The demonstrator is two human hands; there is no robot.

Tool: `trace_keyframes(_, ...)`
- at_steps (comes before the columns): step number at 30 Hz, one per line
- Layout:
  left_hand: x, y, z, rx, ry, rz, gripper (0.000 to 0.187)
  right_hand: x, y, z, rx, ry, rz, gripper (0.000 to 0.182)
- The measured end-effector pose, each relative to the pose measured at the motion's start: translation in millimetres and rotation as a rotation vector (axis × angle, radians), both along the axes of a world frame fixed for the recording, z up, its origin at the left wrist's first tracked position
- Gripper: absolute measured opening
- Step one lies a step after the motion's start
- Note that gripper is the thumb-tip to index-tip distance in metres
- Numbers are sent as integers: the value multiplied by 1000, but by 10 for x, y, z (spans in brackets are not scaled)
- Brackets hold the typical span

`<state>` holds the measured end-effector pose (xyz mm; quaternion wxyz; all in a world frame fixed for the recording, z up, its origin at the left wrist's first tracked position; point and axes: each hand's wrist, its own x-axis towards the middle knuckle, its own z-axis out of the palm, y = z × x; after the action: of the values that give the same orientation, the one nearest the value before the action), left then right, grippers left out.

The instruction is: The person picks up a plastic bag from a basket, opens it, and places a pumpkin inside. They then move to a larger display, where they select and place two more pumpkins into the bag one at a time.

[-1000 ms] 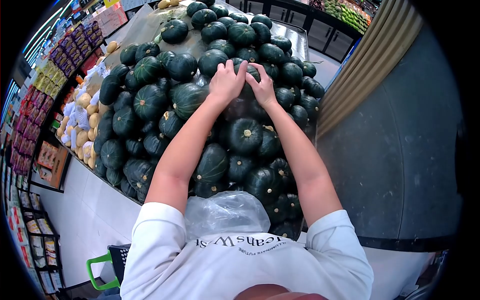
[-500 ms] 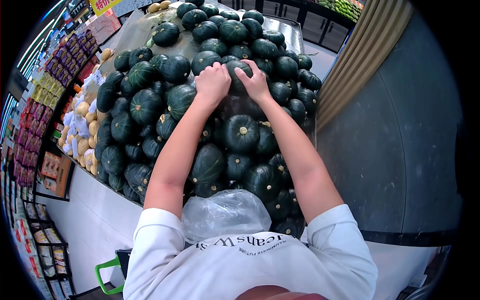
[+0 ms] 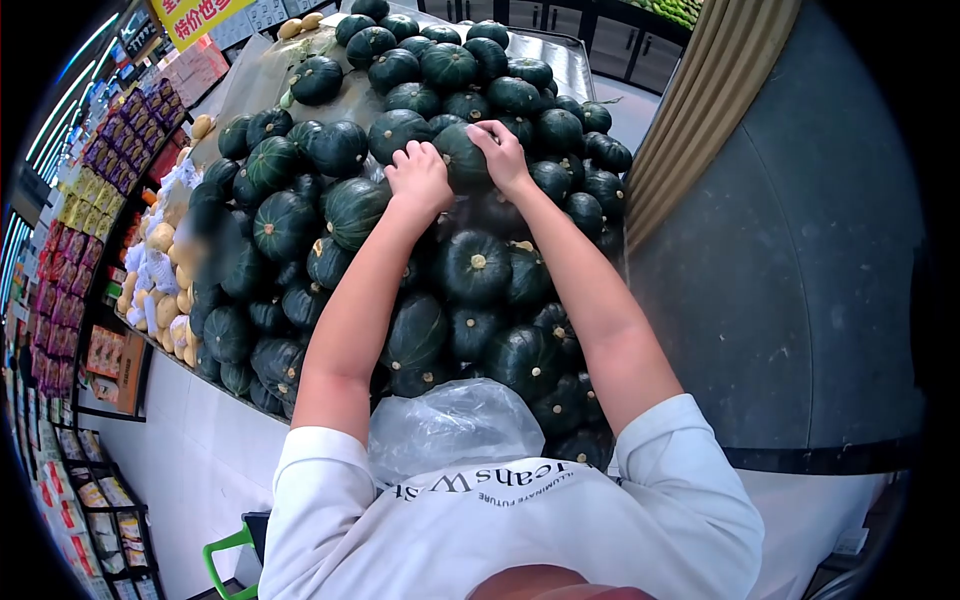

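Observation:
A dark green kabocha squash (image 3: pixel 461 158) sits high on a heap of others, between my two hands. My right hand (image 3: pixel 502 160) grips its upper right side, with the thumb across the top. My left hand (image 3: pixel 419 180) is against its left side, fingers bent and slightly apart; the thumb is hidden. Another squash (image 3: pixel 399 136) lies just beyond the left fingers. Below my hands, a squash with a pale stem end (image 3: pixel 477 265) faces me. A crumpled clear plastic bag (image 3: pixel 455 425) lies in front of my white shirt.
Potatoes or similar tan produce (image 3: pixel 160 290), some in white netting, lie along the display's left side. A ribbed tan column (image 3: pixel 700 110) and a dark panel (image 3: pixel 760 300) stand at right. Packaged goods fill the shelves (image 3: pixel 70 260) at left. A green handle (image 3: pixel 225 560) shows at lower left.
The view has shifted slightly, moving the heap leftward in the frame. My left hand has eased lower, its fingers showing more separately. My right hand stays on the squash.

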<state>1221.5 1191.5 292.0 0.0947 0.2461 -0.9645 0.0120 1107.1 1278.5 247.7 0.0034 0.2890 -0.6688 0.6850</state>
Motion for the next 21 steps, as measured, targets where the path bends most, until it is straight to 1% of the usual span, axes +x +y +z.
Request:
trace_keyframes(2, -37, -22, -25, 34, 41, -19, 48, -81, -14, -72, -77, -32, 66, 47)
trace_keyframes(4, -21, -16, -28, 63, 44, -27, 48, -55, 11, -56, -28, -26, 55, 47)
trace_keyframes(6, -19, -49, -20, 80, 14, -42, 57, -80, -5, -59, -10, -25, 74, 48)
trace_keyframes(9, 198, 12, 48, -46, -57, -86, 68, -40, 10, -57, 5, 23, 38, 49)
trace_keyframes(12, 149, 2, -58, -129, -111, -19, 77, -7, 26, -43, 11, 43, 27, 51)
trace_keyframes(13, 132, 38, -78, -142, -100, 22, 71, -8, 21, -40, 15, 50, 28, 52)
trace_keyframes(16, 89, 71, -33, -158, -87, 56, 60, 22, 26, -17, 70, 69, 2, 53)
trace_keyframes(17, 23, -29, -136, -241, 2, 23, 49, 44, 36, -17, 85, 85, -13, 53)
trace_keyframes(18, -6, -49, -101, -259, -8, 9, 45, 61, 42, -15, 96, 99, -31, 53)
trace_keyframes(21, -39, -58, -87, -247, -26, 11, 45, 35, 40, 14, 155, 104, -35, 53)
